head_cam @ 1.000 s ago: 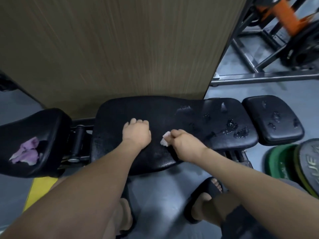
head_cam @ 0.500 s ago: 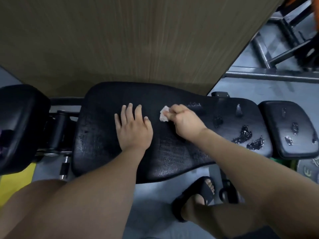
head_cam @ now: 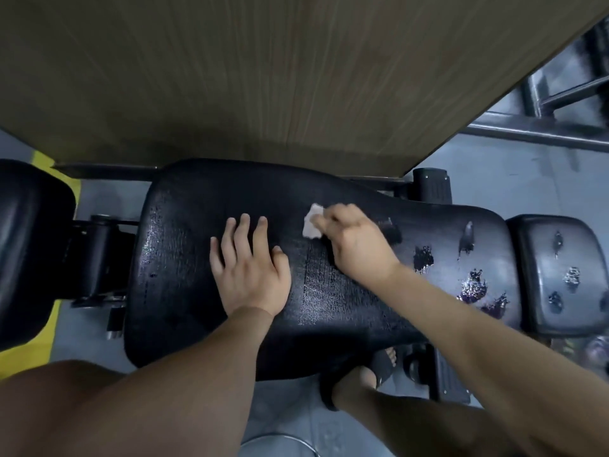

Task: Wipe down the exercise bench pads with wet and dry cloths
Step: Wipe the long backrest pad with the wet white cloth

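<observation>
**One head-worn view, looking down**

A wide-angle camera on the person's head faces steeply down, close above the long black cracked vinyl bench pad (head_cam: 184, 275) filling mid-frame. Bare forearms (head_cam: 197, 374) enter from the bottom edge; a brown wood-grain panel (head_cam: 263, 77) spans the top.

I can read no words, numbers, labels or logos anywhere in front of me. The black bench pad (head_cam: 184, 258) shows no lettering, and neither does the small white cloth (head_cam: 311, 222) or the wood-grain panel (head_cam: 263, 77) behind the bench. At the lower right edge a dark rounded shape (head_cam: 598, 349) may carry markings, but it is too blurred for me to make any out.
</observation>
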A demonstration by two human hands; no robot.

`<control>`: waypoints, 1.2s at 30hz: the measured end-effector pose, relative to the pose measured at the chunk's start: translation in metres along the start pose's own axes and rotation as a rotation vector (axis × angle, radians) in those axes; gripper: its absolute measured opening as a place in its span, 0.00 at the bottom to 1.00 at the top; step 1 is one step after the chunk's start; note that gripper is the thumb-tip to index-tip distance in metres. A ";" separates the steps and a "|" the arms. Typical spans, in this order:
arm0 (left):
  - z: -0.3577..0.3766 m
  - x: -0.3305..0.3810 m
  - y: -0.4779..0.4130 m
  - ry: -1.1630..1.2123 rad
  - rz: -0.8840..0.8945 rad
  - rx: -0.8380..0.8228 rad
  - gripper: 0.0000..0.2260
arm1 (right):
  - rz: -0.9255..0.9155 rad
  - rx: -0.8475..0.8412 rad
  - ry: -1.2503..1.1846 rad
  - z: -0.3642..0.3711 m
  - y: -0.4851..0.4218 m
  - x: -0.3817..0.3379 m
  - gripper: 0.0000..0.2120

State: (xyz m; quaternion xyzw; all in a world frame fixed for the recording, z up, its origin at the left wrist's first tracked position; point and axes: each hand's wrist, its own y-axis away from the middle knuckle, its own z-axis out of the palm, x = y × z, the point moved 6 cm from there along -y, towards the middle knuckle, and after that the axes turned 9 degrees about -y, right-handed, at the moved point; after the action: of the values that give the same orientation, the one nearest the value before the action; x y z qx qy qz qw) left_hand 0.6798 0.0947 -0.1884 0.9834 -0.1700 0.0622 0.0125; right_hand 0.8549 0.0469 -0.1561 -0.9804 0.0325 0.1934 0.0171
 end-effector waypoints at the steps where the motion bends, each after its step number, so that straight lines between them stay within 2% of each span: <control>1: 0.000 0.000 -0.001 0.000 -0.005 -0.003 0.25 | -0.046 -0.025 -0.010 0.000 0.005 -0.001 0.22; 3: -0.002 0.000 -0.002 -0.008 -0.011 -0.008 0.25 | -0.068 -0.014 -0.017 -0.007 -0.005 0.009 0.23; 7: -0.005 0.000 -0.003 -0.004 -0.014 -0.010 0.26 | 0.068 0.115 -0.037 -0.017 -0.054 0.026 0.21; 11: -0.004 -0.001 -0.003 -0.008 -0.014 -0.014 0.26 | 0.033 0.079 -0.040 -0.005 -0.073 -0.004 0.18; 14: -0.003 -0.001 -0.004 -0.005 -0.013 -0.016 0.26 | 0.010 0.091 -0.019 -0.011 -0.064 0.008 0.17; 18: -0.004 -0.001 -0.004 -0.001 -0.014 -0.013 0.26 | 0.170 0.192 0.047 -0.027 -0.041 0.046 0.18; 21: -0.004 -0.002 -0.004 -0.004 -0.011 -0.011 0.25 | 0.242 0.225 0.010 -0.021 -0.050 0.038 0.20; 23: -0.005 -0.002 -0.003 -0.001 -0.011 -0.003 0.26 | 0.160 0.161 -0.038 -0.009 -0.053 0.015 0.23; 27: -0.005 -0.001 -0.005 0.003 -0.008 0.003 0.26 | -0.166 -0.067 -0.111 0.011 -0.015 -0.022 0.24; 29: -0.004 -0.001 -0.004 -0.003 -0.010 0.007 0.26 | -0.223 -0.082 -0.101 0.005 -0.014 -0.016 0.24; 32: -0.004 -0.001 -0.005 -0.003 -0.012 0.012 0.26 | -0.123 0.010 -0.064 -0.003 -0.054 -0.003 0.22; 34: -0.004 -0.001 -0.004 0.000 -0.016 0.013 0.26 | -0.022 0.071 -0.078 -0.004 -0.078 -0.008 0.19; 36: -0.004 -0.001 -0.004 0.001 -0.022 0.017 0.27 | 0.006 0.098 -0.122 0.001 -0.084 -0.020 0.15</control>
State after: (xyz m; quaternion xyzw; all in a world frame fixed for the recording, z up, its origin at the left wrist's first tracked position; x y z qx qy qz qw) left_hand 0.6799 0.0993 -0.1841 0.9852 -0.1588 0.0640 0.0048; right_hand 0.8420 0.1318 -0.1478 -0.9647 0.0435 0.2512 0.0663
